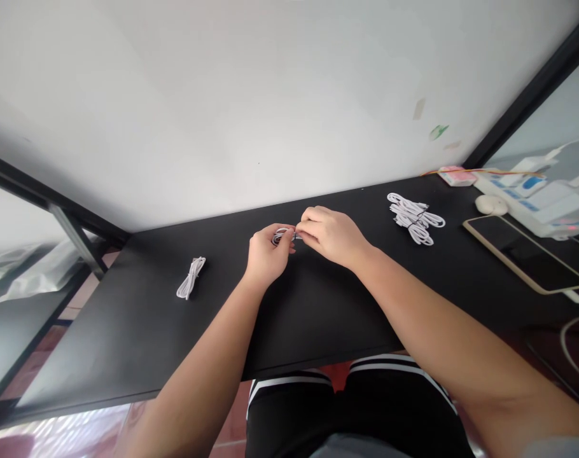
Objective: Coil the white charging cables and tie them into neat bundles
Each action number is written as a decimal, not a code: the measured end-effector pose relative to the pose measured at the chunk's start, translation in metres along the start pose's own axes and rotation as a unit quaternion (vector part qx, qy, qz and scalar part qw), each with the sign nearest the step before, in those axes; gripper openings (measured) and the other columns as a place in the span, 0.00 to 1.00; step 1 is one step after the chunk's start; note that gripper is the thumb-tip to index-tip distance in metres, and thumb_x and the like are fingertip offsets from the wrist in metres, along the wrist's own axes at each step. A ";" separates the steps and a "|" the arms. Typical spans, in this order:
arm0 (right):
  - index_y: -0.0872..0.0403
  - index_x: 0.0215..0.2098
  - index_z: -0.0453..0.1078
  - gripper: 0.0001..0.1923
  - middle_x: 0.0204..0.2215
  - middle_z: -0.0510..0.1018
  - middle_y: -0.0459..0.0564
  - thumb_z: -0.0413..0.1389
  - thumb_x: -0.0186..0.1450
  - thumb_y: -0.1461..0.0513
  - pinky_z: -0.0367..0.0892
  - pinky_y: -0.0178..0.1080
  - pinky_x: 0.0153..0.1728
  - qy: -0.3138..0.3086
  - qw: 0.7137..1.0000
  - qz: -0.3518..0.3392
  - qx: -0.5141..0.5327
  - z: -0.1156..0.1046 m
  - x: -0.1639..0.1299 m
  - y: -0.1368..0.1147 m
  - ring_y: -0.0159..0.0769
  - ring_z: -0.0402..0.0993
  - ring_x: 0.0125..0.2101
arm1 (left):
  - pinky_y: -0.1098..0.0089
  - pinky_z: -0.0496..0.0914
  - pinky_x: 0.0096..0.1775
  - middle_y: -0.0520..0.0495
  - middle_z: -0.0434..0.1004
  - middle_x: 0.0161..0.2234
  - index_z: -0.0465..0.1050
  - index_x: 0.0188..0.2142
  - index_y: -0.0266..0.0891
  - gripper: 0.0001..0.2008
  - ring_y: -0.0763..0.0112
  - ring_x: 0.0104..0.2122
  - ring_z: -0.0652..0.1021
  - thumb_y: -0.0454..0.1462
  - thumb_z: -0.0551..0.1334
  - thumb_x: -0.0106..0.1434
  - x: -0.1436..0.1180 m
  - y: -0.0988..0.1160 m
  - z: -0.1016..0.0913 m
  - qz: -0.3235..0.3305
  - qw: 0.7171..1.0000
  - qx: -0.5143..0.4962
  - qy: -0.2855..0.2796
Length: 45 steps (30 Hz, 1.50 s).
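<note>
Nearest the camera are the person's knees in black shorts with white stripes (318,394), showing below the front edge of the matt black tabletop (141,343).

Far left, beyond the table's edge, crumpled clear plastic bags (36,273) lie on a lower glass surface. On the table's left part a small bundled white cable (191,278) lies alone, well apart from the hands.

At the middle, towards the back, the left hand (266,254) is curled around a coiled white cable (280,235) held just above the table — fingers closed on the loops. The right hand (332,235) meets it from the right, thumb and fingertips pinched shut on the same coil's end; what exactly sits between those fingertips is too small to tell.

Right of the hands, a loose pile of several bundled white cables (415,219) rests near the wall. Further right lie a white oval mouse-like object (491,204), a pink-and-white packet (456,175) against the wall, and a gold-edged smartphone with a dark screen (525,252) — a cable plugged in at its near corner. White-and-blue boxes (542,194) are stacked at the far right edge.
</note>
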State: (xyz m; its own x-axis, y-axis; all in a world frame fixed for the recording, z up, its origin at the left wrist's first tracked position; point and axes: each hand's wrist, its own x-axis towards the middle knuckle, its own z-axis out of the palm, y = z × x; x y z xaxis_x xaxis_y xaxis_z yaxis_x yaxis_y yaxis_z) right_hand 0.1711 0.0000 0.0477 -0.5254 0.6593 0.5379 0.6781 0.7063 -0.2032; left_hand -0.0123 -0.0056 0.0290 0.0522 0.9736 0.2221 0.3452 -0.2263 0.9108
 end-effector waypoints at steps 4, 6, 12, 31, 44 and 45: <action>0.52 0.41 0.75 0.08 0.39 0.76 0.51 0.53 0.69 0.64 0.63 0.39 0.35 0.028 0.999 0.026 0.039 0.001 -0.001 -0.002 0.39 0.71 0.39 | 0.71 0.77 0.27 0.46 0.81 0.29 0.80 0.38 0.38 0.14 0.68 0.26 0.81 0.46 0.64 0.63 0.000 -0.001 0.002 -0.003 1.000 -0.019 0.012; 0.51 0.46 0.73 0.10 0.41 0.77 0.51 0.56 0.67 0.64 0.64 0.39 0.36 0.044 0.996 0.053 0.063 0.002 -0.002 -0.002 0.38 0.72 0.39 | 0.71 0.77 0.27 0.46 0.80 0.29 0.80 0.38 0.37 0.14 0.69 0.26 0.81 0.45 0.65 0.63 0.002 -0.003 0.002 -0.012 0.999 -0.046 0.014; 0.52 0.39 0.75 0.05 0.37 0.77 0.49 0.59 0.65 0.62 0.64 0.36 0.33 0.047 0.988 0.094 0.113 0.005 -0.003 0.004 0.33 0.72 0.32 | 0.68 0.79 0.31 0.46 0.80 0.31 0.79 0.40 0.34 0.15 0.70 0.28 0.80 0.45 0.67 0.61 0.006 -0.011 0.004 -0.040 0.990 -0.135 0.000; 0.53 0.32 0.76 0.03 0.33 0.76 0.47 0.59 0.63 0.63 0.62 0.35 0.30 0.062 0.977 0.125 0.164 0.006 -0.003 0.008 0.29 0.67 0.26 | 0.64 0.77 0.40 0.43 0.83 0.34 0.79 0.42 0.33 0.19 0.65 0.33 0.82 0.44 0.72 0.56 0.002 -0.011 0.006 -0.026 0.987 -0.153 -0.046; 0.53 0.33 0.75 0.05 0.34 0.75 0.48 0.56 0.65 0.64 0.61 0.36 0.33 0.064 0.989 0.092 0.101 0.003 -0.003 0.005 0.33 0.69 0.31 | 0.64 0.79 0.39 0.43 0.82 0.31 0.78 0.38 0.32 0.18 0.67 0.31 0.83 0.44 0.72 0.55 0.001 -0.002 0.011 -0.057 0.982 -0.182 -0.002; 0.53 0.32 0.75 0.05 0.33 0.75 0.49 0.56 0.65 0.64 0.61 0.36 0.33 0.062 0.990 0.089 0.095 0.002 -0.003 0.004 0.33 0.69 0.31 | 0.64 0.79 0.39 0.43 0.82 0.31 0.78 0.38 0.32 0.18 0.67 0.30 0.83 0.44 0.72 0.55 0.001 -0.001 0.011 -0.059 0.981 -0.183 -0.002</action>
State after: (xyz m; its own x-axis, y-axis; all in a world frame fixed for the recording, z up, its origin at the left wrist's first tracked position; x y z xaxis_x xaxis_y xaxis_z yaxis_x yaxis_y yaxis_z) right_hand 0.1744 0.0016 0.0434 -0.3323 0.7488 0.5734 0.6396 0.6257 -0.4465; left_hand -0.0022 -0.0043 0.0241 0.0358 0.9936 0.1075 -0.0103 -0.1072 0.9942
